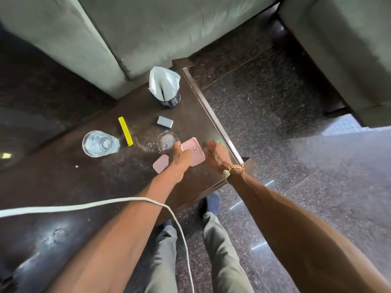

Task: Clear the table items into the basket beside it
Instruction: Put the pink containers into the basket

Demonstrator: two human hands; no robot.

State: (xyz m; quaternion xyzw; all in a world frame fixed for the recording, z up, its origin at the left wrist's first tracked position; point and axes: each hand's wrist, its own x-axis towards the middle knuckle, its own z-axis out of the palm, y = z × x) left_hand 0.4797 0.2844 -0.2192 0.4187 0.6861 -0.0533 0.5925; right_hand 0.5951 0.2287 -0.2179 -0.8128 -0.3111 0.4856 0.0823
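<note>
**Left hand on the pink box at the table's right end**

The left hand (182, 155) holds the pink box (197, 152), with the thumb at the box's far-left corner and the fingers laid over its top. The box lies flat on the dark table (63, 178), near the right edge. The right hand (215, 154) sits just beside the box's right side, fingers curled inward. Whether it touches the box or holds anything cannot be told. A gold bracelet (233, 168) circles that wrist.

A pink lid (160, 163) lies flat just left of the left hand, apart from the box. A clear dish (167, 140) sits just beyond the thumb. Farther left a glass (100, 143) of water stands upright, and a yellow strip (125, 131) lies just beside it on the right. A small grey box (165, 121) lies beyond the dish. At the far end a mesh cup (172, 100) stands upright, stuffed with white napkins (164, 81).

A white cable (84, 206) runs across the near part of the table and over the left forearm. A grey sofa (169, 28) stands behind the table, on a speckled floor (275, 102).
</note>
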